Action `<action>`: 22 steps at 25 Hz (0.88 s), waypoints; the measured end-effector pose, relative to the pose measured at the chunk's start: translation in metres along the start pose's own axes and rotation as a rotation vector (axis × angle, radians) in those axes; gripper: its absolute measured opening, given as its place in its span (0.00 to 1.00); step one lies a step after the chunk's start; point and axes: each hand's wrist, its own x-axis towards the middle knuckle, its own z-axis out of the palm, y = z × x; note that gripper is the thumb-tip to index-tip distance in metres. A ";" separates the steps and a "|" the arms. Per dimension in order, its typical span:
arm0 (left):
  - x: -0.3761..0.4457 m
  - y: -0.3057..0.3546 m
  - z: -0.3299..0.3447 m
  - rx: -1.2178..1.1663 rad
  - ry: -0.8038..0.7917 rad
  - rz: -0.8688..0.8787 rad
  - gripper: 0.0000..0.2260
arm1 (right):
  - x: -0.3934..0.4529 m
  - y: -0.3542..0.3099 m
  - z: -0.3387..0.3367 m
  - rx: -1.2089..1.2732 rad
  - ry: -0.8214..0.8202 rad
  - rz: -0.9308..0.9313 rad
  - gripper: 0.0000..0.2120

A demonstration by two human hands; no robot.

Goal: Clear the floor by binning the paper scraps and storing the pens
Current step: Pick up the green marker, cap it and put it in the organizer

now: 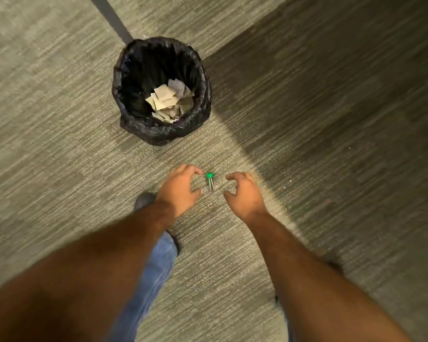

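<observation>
Below, two thin pens (210,183) with a green tip lie close together on the grey carpet (59,119), their green end pointing toward twelve o'clock and their pale shafts toward six, squarely in the gap between a person's two reaching hands. At nine o'clock from the pens, the left hand (179,188) hovers with fingers loosely curled and spread, thumb apart from the rest, gripping nothing; whether a fingertip brushes the green tip cannot be told. At three o'clock, the right hand (244,193) mirrors it, fingers clawed and held wide, thumb low, also holding nothing and clear of the pens. Toward eleven o'clock from the pens, well apart, stands a round bin (124,77) lined with a black plastic bag, its mouth open to the camera; a heap of pale paper scraps (169,98) rests at the bottom. Nothing lies between the hands and the pens. Behind the bin, at its eleven o'clock, a dark strip (111,18) runs away across the floor. A broad shadow (331,107) darkens the carpet from one to four o'clock. At seven o'clock, under the left forearm, a blue denim trouser leg (156,267) and a dark shoe (143,200) show.
</observation>
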 end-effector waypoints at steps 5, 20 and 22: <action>0.071 -0.050 0.029 0.070 -0.106 -0.014 0.22 | 0.081 0.016 0.080 0.006 -0.139 0.162 0.26; 0.092 -0.079 0.056 -0.098 -0.259 -0.146 0.19 | 0.108 0.041 0.124 -0.071 -0.193 0.236 0.33; 0.077 -0.052 0.055 -0.293 -0.219 -0.177 0.17 | 0.087 0.044 0.094 0.078 -0.078 0.165 0.18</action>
